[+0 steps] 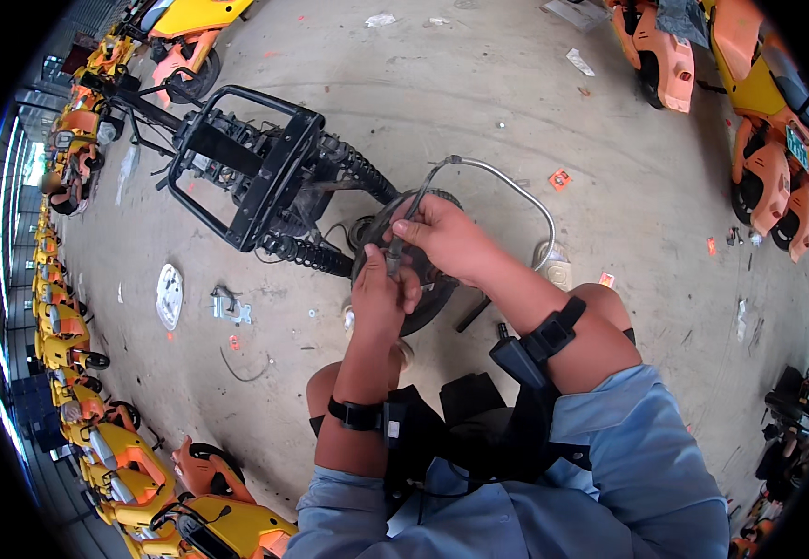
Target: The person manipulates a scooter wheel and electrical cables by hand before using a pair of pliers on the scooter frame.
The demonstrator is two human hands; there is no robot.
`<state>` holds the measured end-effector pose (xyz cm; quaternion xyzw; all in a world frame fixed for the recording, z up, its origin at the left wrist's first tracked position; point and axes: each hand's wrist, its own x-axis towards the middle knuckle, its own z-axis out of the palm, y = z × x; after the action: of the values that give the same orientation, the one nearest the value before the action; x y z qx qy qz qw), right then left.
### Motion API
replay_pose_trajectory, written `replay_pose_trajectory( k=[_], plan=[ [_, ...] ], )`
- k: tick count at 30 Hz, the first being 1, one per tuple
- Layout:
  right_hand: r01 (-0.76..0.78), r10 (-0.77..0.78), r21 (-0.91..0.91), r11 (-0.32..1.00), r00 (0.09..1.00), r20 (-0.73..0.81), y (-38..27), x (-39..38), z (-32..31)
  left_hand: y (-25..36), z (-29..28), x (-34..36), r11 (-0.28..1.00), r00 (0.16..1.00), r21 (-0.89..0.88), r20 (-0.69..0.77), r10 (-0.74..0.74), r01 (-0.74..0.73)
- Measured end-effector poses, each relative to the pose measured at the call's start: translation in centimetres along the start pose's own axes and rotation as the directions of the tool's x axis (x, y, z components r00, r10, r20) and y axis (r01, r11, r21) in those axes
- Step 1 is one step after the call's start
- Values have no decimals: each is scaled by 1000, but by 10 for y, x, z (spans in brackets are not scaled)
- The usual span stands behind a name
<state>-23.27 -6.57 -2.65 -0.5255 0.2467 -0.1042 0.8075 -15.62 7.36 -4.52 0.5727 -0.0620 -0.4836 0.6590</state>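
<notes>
- Cable (542, 207): smooth, grey, looped; ran from both hands, over the tyre (434, 306).
- Left hand (387, 287): curled closed around its dark end.
- Right hand (434, 233): pinched it just above.
- Tyre: was round, black.

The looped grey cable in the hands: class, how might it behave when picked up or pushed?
Probably springy rather than limp: the grey cable arches in a wide, smooth curve. Likely light for its length, being slender. Already curved, it might bow further if pushed.
</notes>
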Motion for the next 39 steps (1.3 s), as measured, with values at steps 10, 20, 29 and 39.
replay_pose_trajectory(
  k=[10, 20, 29, 39],
  plan=[
    [75, -70, -92, 993, 996, 53, 9, -1, -23, 3, -2, 12, 932, 922, -167, 280, -267, 321],
    [6, -9, -16, 1000, 984, -181, 6, -21, -14, -17, 8, 14, 987, 978, -132, 198, -66, 94],
    [37, -42, -27, 999, 975, -220, 27, -22, -13, -26, 5, 10, 999, 988, -28, 150, 36, -32],
    [58, -38, 103, 993, 982, -185, 9, -26, -10, -15, 5, 0, 889, 943, -394, 316, -109, 235]
  ],
)
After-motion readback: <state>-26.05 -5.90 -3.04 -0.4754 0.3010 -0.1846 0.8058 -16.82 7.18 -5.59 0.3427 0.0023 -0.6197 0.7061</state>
